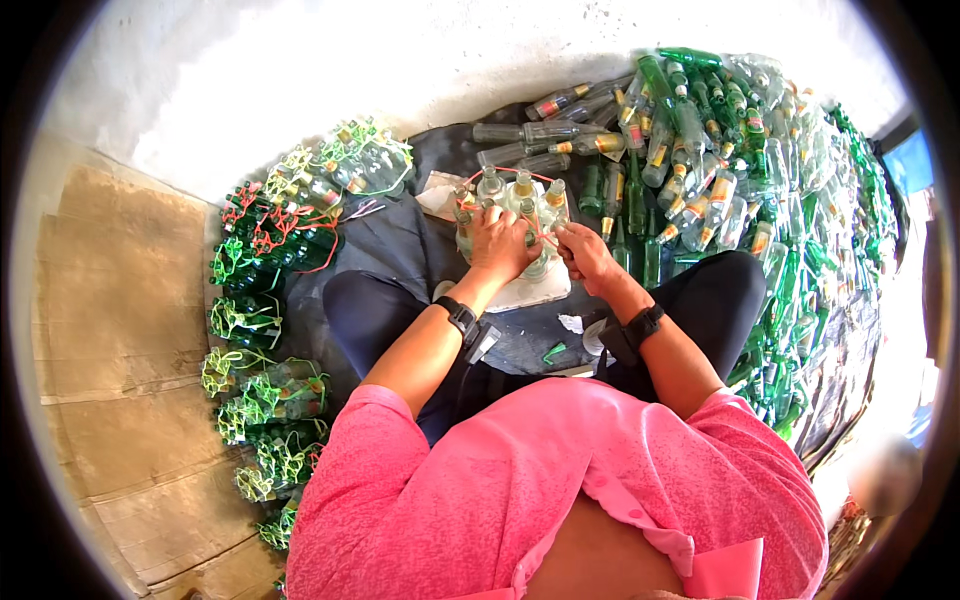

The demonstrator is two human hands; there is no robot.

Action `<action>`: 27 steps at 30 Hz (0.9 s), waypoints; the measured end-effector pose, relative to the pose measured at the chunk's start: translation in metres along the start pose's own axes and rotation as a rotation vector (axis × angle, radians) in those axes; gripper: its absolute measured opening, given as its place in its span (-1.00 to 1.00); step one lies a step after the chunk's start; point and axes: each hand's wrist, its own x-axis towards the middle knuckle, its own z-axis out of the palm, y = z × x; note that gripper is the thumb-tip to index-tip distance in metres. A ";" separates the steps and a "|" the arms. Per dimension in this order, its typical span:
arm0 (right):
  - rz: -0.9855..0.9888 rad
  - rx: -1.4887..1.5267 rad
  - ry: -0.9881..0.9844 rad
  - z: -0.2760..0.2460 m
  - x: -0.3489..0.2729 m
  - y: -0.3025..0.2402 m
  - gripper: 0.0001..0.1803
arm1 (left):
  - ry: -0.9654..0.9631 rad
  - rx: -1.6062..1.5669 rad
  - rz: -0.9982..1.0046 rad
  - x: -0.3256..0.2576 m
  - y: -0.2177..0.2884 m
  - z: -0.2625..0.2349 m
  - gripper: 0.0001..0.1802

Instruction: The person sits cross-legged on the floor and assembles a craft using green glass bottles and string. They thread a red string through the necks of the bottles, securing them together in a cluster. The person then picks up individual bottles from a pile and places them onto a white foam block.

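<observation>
Several clear glass bottles (522, 186) stand upright, packed together on a white board (530, 292) between my knees. A thin red cord (505, 173) loops around the back of their necks. My left hand (503, 243) reaches over the near bottles with its fingers curled around a bottle neck, though the fingertips are partly hidden. At the right side of the group, my right hand (592, 258) is closed in a pinch beside the bottles. Reddish cord shows at its fingertips. Each wrist wears a black band.
A big heap of loose green and clear bottles (690, 150) rises at the right. Bottle bundles tied with green, yellow and red cord (262, 320) line the left side. Dark sheeting (385, 240) covers the floor, with cardboard (120, 330) beyond. A white wall (330, 60) stands behind.
</observation>
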 end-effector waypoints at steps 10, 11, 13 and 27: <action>0.055 -0.039 -0.030 -0.001 -0.012 -0.017 -0.64 | -0.071 0.077 0.025 0.003 -0.004 -0.007 -0.50; 0.050 -0.066 -0.025 -0.001 -0.013 -0.018 -0.64 | -0.066 0.081 0.031 0.003 -0.004 -0.008 -0.50; 0.040 -0.116 -0.014 -0.001 -0.015 -0.020 -0.63 | -0.078 0.063 0.032 0.004 -0.005 -0.010 -0.49; -0.076 -0.007 0.039 -0.011 -0.002 -0.044 -0.68 | 0.135 -0.073 0.223 0.004 0.006 -0.002 -0.66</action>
